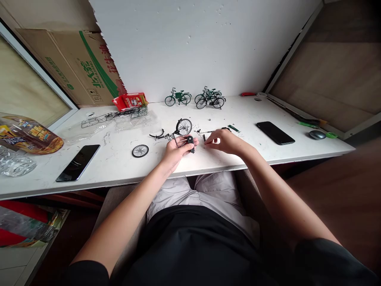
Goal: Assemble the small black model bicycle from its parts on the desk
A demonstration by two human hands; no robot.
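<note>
left fingers [186, 148] clasp a partial model bicycle [189, 139]

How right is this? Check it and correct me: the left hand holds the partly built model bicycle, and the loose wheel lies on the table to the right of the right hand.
The wheel's side is wrong: the head view shows the loose wheel on the table to the left of the left hand. The rest stands.

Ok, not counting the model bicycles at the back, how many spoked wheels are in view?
2: a loose wheel lies flat on the desk, left of the left hand, and a second wheel is just beyond that hand.
</note>
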